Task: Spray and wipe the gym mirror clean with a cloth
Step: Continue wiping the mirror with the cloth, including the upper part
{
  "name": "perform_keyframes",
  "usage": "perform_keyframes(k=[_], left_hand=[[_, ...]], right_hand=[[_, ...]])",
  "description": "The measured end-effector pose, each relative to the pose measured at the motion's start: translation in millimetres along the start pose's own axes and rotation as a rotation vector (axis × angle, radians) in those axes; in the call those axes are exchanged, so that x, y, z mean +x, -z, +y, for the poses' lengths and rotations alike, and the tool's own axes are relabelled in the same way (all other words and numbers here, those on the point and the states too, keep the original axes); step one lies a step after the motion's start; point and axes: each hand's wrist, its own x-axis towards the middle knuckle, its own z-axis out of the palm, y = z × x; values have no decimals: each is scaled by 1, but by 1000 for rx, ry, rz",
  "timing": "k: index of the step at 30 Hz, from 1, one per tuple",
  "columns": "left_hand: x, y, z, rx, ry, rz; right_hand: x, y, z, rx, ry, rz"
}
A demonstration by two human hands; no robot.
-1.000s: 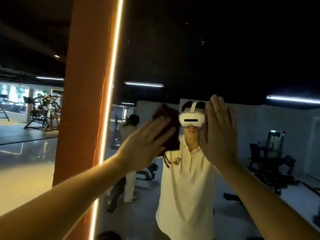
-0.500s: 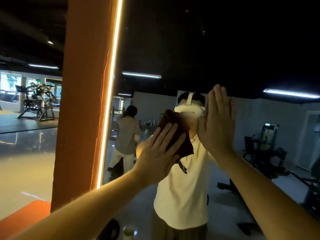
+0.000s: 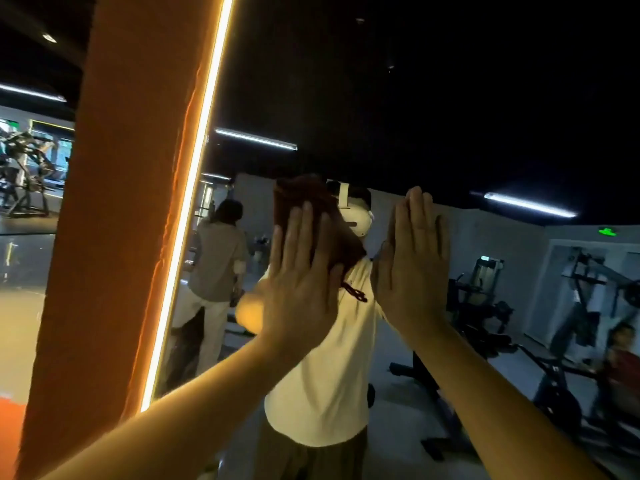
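**Both hands flat on the gym mirror, cloth under the left**

The left hand (image 3: 304,271) is raised in front of the mirror (image 3: 433,98), fingers straight and close together, pressing a dark reddish-brown cloth (image 3: 304,194) flat against the glass. It does not grip the cloth; the palm and straight fingers pin it there. The cloth bunches out above the fingertips and past the hand's right side, and a short frayed cord hangs from its lower corner.

Just to the right, the right hand (image 3: 414,261) is also raised with its fingers straight and together. It is released, holds nothing, and its palm faces the glass, seemingly laid against it. The two hands are near each other at about the same height, but apart.

The mirror's left edge is lined by a glowing light strip (image 3: 194,202), beside an orange pillar (image 3: 131,202). Reflected in the glass between the hands are a white headset (image 3: 358,216) and a white shirt (image 3: 329,358). Further back a second person (image 3: 218,258) stands turned away, and gym machines (image 3: 485,306) stand at the right under a tube light (image 3: 530,204).
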Motion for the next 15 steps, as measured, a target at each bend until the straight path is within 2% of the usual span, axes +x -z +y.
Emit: perform_keyframes(k=[4,9,11,15], left_hand=[[-27,-15,55,30,-247,-164],[-18,0,0,243,-549,-221],[-25,9,-31,272,-436,-180],[-61,24,-52,269,142,-30]], right_hand=[[3,22,20,214,99,-43],[-13,55,50,270,174,-56],[-34,58,66,204,173,-51],[-80,53,102,130,124,-72]])
